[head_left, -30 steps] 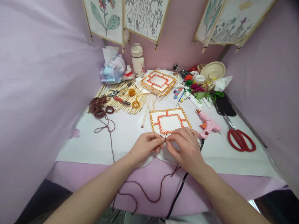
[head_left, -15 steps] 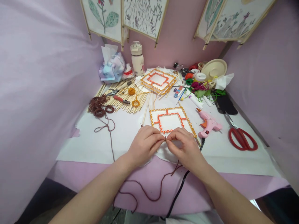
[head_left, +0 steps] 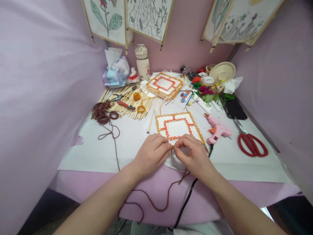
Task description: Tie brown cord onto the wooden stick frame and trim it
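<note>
My left hand (head_left: 154, 153) and my right hand (head_left: 192, 153) meet at the table's front, thumbs and forefingers pinched close together. Between their fingertips shows a short bit of brown cord (head_left: 171, 150); its far parts are hidden by the fingers. Just beyond lies a square stick frame (head_left: 192, 114) wrapped in wavy yellow cord, with an orange wavy square (head_left: 177, 120) inside it. My hands cover its near edge. More brown cord (head_left: 168, 199) hangs in loops over the table's front edge, below my hands.
A pink glue gun (head_left: 218, 130), red scissors (head_left: 253, 144) and a dark phone (head_left: 236, 107) lie right. Brown cord coils (head_left: 101, 111), pliers (head_left: 126, 104) and sticks (head_left: 141, 114) lie left. Behind are a second frame (head_left: 156, 75), a bottle (head_left: 142, 62) and tissues (head_left: 117, 70).
The fingertips have shifted slightly, and a little more of the brown cord shows below them. The whole view has moved a touch.
</note>
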`<state>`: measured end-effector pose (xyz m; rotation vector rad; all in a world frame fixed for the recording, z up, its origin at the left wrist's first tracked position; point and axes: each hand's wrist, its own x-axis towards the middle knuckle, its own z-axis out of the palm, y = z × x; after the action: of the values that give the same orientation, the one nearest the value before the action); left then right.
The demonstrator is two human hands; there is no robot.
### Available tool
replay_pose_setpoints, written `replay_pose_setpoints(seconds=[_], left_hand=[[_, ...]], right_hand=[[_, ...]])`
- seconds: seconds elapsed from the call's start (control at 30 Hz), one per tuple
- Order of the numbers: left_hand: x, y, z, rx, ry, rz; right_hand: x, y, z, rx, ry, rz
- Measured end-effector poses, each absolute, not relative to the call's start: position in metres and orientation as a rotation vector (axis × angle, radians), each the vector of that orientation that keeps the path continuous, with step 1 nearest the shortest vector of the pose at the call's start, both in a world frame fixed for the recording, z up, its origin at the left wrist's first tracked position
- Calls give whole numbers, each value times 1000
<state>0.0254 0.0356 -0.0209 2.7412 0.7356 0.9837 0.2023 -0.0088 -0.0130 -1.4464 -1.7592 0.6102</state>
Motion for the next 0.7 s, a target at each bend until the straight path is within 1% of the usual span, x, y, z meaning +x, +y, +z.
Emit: replay_pose_setpoints(seconds=[0.17, 0.4, 0.7], left_hand=[[25, 36, -23, 2702, 732, 1025], [24, 38, -24, 2754, 758, 1065], [25, 37, -26, 2776, 763, 1050]], right_hand=[[203, -8, -16, -1459, -1695, 629], [205, -11, -19, -1416, -1817, 338], [203, -9, -19, -1450, -1803, 402]])
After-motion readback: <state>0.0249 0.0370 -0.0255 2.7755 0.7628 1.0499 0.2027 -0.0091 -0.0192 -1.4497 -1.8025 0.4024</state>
